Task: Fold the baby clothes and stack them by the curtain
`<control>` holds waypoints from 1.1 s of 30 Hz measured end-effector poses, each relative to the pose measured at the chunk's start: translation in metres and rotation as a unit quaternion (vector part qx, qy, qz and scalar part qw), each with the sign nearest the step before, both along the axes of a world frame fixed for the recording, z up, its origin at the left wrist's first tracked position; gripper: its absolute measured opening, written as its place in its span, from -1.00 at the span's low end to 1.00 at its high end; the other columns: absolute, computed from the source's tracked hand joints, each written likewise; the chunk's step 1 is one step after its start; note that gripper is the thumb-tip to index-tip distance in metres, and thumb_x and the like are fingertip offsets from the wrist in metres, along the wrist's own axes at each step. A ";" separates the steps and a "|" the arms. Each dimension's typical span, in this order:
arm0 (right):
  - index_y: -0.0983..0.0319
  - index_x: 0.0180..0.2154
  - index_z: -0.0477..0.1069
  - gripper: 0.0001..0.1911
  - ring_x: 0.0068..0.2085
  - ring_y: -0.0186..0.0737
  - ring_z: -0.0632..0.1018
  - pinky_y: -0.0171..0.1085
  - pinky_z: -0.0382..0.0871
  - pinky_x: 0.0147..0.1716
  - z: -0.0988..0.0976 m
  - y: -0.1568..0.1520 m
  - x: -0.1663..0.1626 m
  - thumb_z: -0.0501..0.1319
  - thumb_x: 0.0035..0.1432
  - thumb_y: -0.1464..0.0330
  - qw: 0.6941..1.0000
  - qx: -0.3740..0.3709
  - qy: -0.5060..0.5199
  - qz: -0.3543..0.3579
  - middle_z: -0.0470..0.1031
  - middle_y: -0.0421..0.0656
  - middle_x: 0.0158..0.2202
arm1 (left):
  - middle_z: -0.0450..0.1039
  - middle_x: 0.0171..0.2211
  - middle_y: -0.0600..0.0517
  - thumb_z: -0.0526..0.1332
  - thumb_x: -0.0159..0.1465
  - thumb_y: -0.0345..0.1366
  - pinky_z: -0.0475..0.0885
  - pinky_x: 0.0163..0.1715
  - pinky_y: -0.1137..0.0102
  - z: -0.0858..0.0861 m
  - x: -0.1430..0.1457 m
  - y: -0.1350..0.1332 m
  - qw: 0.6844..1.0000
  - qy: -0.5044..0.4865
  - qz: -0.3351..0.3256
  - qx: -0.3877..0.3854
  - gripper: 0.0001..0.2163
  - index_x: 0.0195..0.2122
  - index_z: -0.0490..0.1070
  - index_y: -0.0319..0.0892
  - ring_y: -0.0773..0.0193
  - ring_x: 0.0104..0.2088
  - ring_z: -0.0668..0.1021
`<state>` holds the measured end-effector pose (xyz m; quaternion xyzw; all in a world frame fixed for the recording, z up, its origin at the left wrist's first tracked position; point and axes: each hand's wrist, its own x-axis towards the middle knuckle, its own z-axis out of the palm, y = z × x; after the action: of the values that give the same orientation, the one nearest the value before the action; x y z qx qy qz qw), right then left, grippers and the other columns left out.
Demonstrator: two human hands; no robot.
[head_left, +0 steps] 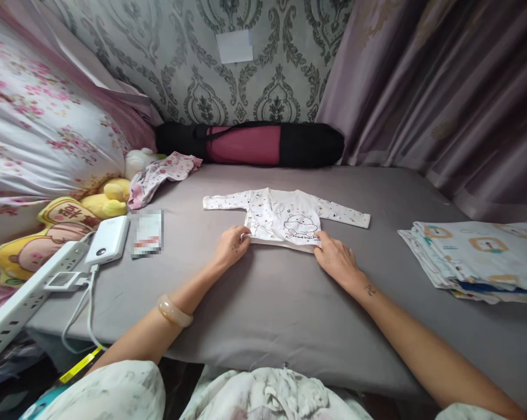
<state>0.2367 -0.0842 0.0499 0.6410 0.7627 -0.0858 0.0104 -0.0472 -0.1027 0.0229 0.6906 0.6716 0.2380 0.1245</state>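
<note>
A small white baby shirt (281, 213) with a cartoon animal print lies spread on the grey sheet (263, 303), its sleeves stretched out to both sides. My left hand (234, 245) pinches the shirt's lower left corner. At the lower right corner, my right hand (335, 254) has its fingers closed on the hem. Between my hands the bottom edge runs nearly straight and looks slightly raised. The fingertips are partly hidden by the cloth and the backs of my hands.
Folded printed cloths (477, 256) are stacked at the right. A pink patterned garment (162, 175), yellow plush toys (110, 198), a white power bank (108, 239) with cables and a power strip (35, 291) lie left. A black and pink rolled bag (245, 144) lies along the wall.
</note>
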 end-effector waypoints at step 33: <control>0.11 -0.28 0.53 -0.76 -0.26 -0.17 0.54 -0.31 0.24 -0.33 0.039 0.034 0.022 0.08 0.17 0.33 0.977 -0.150 0.031 0.149 0.57 -0.17 -0.31 | 0.55 -0.36 -0.08 0.11 0.29 -0.21 0.33 -0.34 0.38 0.024 0.058 0.061 0.993 0.001 -0.013 -0.115 -0.78 -0.37 0.49 -0.18 0.16 -0.31 0.53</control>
<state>0.2588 -0.0500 0.0894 0.5081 0.8281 -0.2167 0.0957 0.0108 -0.0422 0.0472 0.6806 0.6854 0.1575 0.2055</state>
